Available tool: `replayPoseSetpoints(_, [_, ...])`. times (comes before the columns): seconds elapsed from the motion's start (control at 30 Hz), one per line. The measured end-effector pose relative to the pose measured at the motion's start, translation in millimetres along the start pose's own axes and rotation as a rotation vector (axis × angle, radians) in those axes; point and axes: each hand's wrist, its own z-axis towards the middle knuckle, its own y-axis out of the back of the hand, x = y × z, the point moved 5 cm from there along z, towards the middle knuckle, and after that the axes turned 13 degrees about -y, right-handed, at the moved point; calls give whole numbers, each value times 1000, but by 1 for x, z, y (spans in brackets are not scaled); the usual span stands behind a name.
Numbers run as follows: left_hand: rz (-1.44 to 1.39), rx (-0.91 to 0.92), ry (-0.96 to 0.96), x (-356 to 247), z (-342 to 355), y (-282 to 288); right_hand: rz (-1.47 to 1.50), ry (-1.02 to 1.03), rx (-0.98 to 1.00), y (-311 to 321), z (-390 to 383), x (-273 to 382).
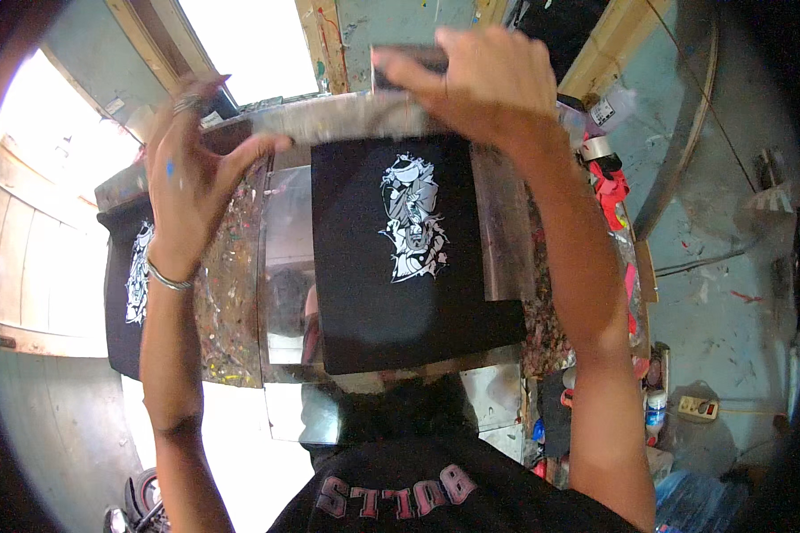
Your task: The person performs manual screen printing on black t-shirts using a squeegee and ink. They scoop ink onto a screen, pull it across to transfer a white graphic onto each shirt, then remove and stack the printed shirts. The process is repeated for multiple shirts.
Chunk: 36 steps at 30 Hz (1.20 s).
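A black cloth piece (364,275) with a white and grey graphic print (415,218) lies flat on a shiny board in front of me. My left hand (185,182) is raised left of it, thumb and fingers spread, holding nothing visible. The thumb ends beside a long pale bar (329,120), partly smeared, along the far side. My right hand (493,84) is over the far right, back towards me. Its thumb points left across a dark rectangular thing (409,64); its other fingers curl out of sight, so I cannot tell whether it grips this.
Another printed black cloth (126,275) lies at the left on the paint-stained table (227,311). A tape roll (596,149) and red-pink strips (610,186) are at the right edge. A bottle (655,409) and a power strip (698,409) are lower right.
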Motion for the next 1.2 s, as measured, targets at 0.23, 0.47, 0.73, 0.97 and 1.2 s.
replayPoseSetpoints(0.23, [-726, 363, 338, -158, -182, -235, 95, 54, 7, 18, 68, 2])
replayPoseSetpoints(0.47, [-1438, 564, 745, -231, -132, -280, 90, -5, 38, 27, 92, 0])
replayPoseSetpoints(0.73, [-542, 483, 126, -141, -219, -150, 138, 155, -147, 16, 111, -2])
replayPoseSetpoints(0.97, [-108, 487, 364, 68, -196, -178, 76, 11, -3, 15, 118, -1])
replayPoseSetpoints(1.2, [67, 610, 332, 229, -156, -320, 62, -30, 46, 25, 130, 6])
